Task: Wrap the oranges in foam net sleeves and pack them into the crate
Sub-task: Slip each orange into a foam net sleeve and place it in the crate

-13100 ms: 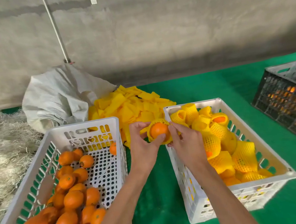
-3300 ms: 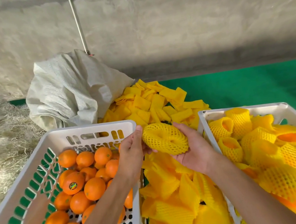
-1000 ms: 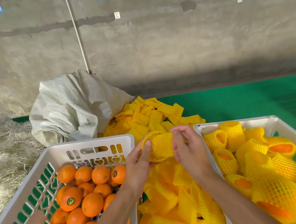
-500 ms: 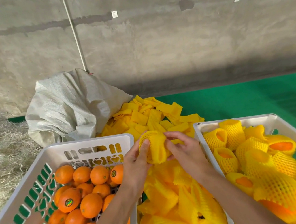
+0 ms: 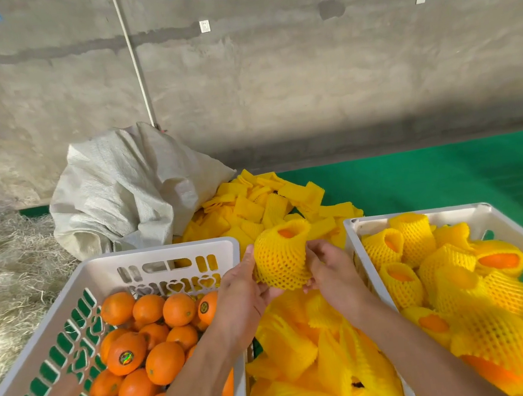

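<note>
Loose yellow foam sleeves (image 5: 317, 372) fill the narrow gap between the two white slotted crates. Above it, the left hand (image 5: 243, 288) and right hand (image 5: 330, 272) both curl around a netted orange (image 5: 281, 257), its open top showing fruit. Bare oranges (image 5: 153, 343) sit left, wrapped ones (image 5: 451, 274) right. Beyond lie a woven sack (image 5: 130, 190) and green matting (image 5: 436, 175).

the sleeved orange (image 5: 287, 233) shows only through the net's open top; both crates (image 5: 160, 257) run off the bottom edge
</note>
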A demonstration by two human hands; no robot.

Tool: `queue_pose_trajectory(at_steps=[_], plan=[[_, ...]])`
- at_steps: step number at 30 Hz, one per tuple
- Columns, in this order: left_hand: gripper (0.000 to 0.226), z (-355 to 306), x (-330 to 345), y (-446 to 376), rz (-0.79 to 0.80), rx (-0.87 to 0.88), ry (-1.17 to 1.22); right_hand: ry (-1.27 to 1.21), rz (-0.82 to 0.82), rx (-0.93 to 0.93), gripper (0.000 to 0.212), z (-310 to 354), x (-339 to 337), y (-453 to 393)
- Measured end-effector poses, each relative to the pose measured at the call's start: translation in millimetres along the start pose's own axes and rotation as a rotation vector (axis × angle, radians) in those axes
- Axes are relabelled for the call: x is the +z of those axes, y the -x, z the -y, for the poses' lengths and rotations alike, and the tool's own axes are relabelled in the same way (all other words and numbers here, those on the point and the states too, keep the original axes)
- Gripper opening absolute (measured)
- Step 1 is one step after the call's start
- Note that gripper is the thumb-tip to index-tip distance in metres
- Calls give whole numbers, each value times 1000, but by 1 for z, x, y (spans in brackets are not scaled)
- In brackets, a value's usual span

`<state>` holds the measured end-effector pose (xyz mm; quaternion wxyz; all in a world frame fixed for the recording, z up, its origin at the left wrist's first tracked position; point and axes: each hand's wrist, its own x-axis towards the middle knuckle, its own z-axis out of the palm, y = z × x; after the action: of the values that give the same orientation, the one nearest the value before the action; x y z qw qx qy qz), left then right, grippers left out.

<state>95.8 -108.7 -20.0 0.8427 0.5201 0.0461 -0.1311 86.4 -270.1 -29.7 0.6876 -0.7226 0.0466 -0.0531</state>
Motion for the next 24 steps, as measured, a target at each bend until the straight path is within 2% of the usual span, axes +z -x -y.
queue_pose_trajectory(at_steps=[4, 6, 8, 10, 13, 14, 17, 19, 22, 24], plan=[[37, 1, 1, 4, -14, 15, -10, 267, 27, -101, 18, -1, -3, 8], [32, 1, 0, 4, -68, 56, 8, 407, 101, -136, 18, -3, 0, 15], [31, 0, 0, 3, -127, 80, 53, 524, 212, -144, 30, -5, 6, 21], [34, 0, 1, 2, -168, 100, 106, 590, 183, -219, 37, -3, 7, 21], [33, 2, 7, 2, -195, 157, 78, 587, -40, -348, 38, 8, 0, 19], [31, 4, 8, 2, -195, 171, 56, 538, -46, -348, 46, 9, -2, 19], [36, 7, 5, 3, -160, 192, -28, 392, 73, -223, 85, 9, 4, 23], [39, 10, 2, 3, -107, 229, -121, 375, 77, -157, 99, 4, 6, 21], [39, 13, 6, 7, -13, 281, -319, 337, -29, -130, 99, 5, 0, 19], [36, 16, 10, 9, 35, 281, -344, 387, -146, -165, 94, 11, -7, 18]])
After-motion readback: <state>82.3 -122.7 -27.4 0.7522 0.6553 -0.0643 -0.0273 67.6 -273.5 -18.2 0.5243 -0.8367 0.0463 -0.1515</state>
